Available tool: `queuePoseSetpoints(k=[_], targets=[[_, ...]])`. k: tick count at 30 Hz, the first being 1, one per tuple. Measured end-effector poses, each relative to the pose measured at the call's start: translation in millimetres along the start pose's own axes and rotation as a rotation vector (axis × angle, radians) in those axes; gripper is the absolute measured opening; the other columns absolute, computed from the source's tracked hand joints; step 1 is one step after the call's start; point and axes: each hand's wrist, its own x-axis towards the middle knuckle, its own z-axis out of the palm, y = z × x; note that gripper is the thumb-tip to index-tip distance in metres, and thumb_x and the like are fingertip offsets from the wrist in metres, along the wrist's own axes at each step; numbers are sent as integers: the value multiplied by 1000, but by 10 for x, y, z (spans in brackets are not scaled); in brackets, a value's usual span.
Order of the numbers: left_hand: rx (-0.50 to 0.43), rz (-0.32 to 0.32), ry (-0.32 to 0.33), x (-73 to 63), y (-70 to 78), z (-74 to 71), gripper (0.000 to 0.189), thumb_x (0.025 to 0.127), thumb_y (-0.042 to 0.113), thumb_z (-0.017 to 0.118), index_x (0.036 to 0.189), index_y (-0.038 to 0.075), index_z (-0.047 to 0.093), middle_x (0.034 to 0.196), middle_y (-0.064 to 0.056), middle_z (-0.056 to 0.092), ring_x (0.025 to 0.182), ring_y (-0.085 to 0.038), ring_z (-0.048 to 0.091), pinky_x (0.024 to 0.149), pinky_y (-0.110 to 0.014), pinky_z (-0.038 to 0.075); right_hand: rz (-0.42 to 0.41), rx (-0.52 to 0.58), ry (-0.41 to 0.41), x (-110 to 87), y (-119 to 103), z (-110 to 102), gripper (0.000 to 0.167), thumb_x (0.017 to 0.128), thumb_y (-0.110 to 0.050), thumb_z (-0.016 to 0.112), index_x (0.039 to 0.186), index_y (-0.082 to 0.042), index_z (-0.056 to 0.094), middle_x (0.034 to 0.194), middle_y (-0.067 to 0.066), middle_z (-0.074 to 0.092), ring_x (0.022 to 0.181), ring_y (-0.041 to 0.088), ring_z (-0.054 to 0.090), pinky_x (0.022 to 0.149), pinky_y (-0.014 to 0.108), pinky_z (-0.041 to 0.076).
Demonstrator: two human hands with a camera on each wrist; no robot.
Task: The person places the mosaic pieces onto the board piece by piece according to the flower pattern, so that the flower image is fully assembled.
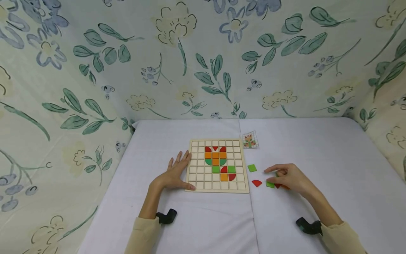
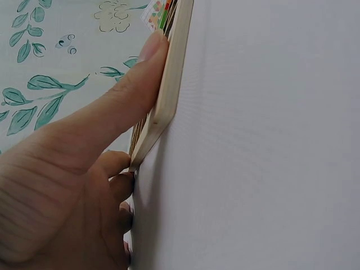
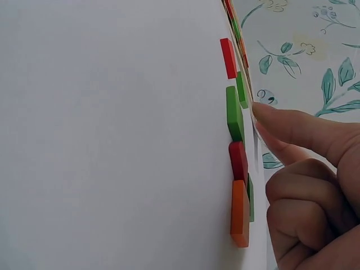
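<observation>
A wooden grid board point(image 1: 195, 176) lies on the white cloth, with red, orange and green pieces set in its cells. My left hand point(image 1: 173, 174) rests at the board's left edge, fingers spread along it; the thumb point(image 2: 135, 84) lies on the front corner. To the right of the board, my right hand point(image 1: 291, 178) hovers over loose pieces. Its thumb and index finger are extended and apart, the others curled, with nothing seen between them. Below it lie a green square point(image 1: 270, 185), a dark red piece point(image 3: 238, 160) and an orange piece point(image 3: 239, 214).
A small patterned card point(image 1: 249, 140) lies by the board's upper right corner. Another green square point(image 1: 252, 168) and a red quarter-circle point(image 1: 257, 183) lie between the board and my right hand. Floral cloth point(image 1: 222, 60) hangs behind the table.
</observation>
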Motion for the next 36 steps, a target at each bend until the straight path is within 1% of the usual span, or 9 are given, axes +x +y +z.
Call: queuePoseSetpoints(k=[2,8,15,19,24,31,36], targets=[[6,-2,-1,3,3,1,134,71,46,94,168,12,7,176,-5,-4,162,-33,-16,129,-61,-12,5,-15,13,-8,21,-4,45,86,-26,84,123,-4,73,57,-5,41,50,9,36,46,23,26],[8,2,1,7,9,0,134,71,46,94,167,11,8,176,-6,-4,162,-34,-16,129,-61,-11,26,-57,50,-26,79,-33,42,87,-24,83,123,-4,73,59,-5,34,54,9,33,49,25,26],[9,4,1,14,-9,12,134,71,46,94,167,12,7,176,-6,-4,162,-33,-16,129,-61,-11,56,-34,69,-75,173,-116,42,90,-22,79,126,-2,71,62,-4,34,57,11,35,52,30,29],[5,6,1,12,-6,14,134,71,46,94,167,12,7,176,-6,-4,162,-33,-16,129,-61,-12,55,-33,85,-97,238,-179,42,92,-22,78,127,-2,70,62,-4,33,57,10,34,52,31,28],[-2,11,3,12,-12,20,134,71,46,94,167,11,7,176,-6,-4,162,-33,-16,129,-62,-12,48,-12,82,-101,282,-235,45,89,-25,81,126,-1,70,62,-5,30,57,9,32,51,31,28],[-1,6,-1,11,-19,22,134,72,46,94,168,12,7,176,-5,-4,162,-33,-16,129,-61,-12,36,-25,72,-62,258,-197,44,91,-25,79,126,0,70,62,-5,32,56,10,33,51,31,27],[6,-2,-10,10,-26,23,134,72,47,93,168,14,6,176,-4,-6,162,-31,-17,130,-60,-13,52,-17,68,-46,237,-183,46,91,-27,79,128,-1,69,61,-5,34,56,11,34,51,30,28]])
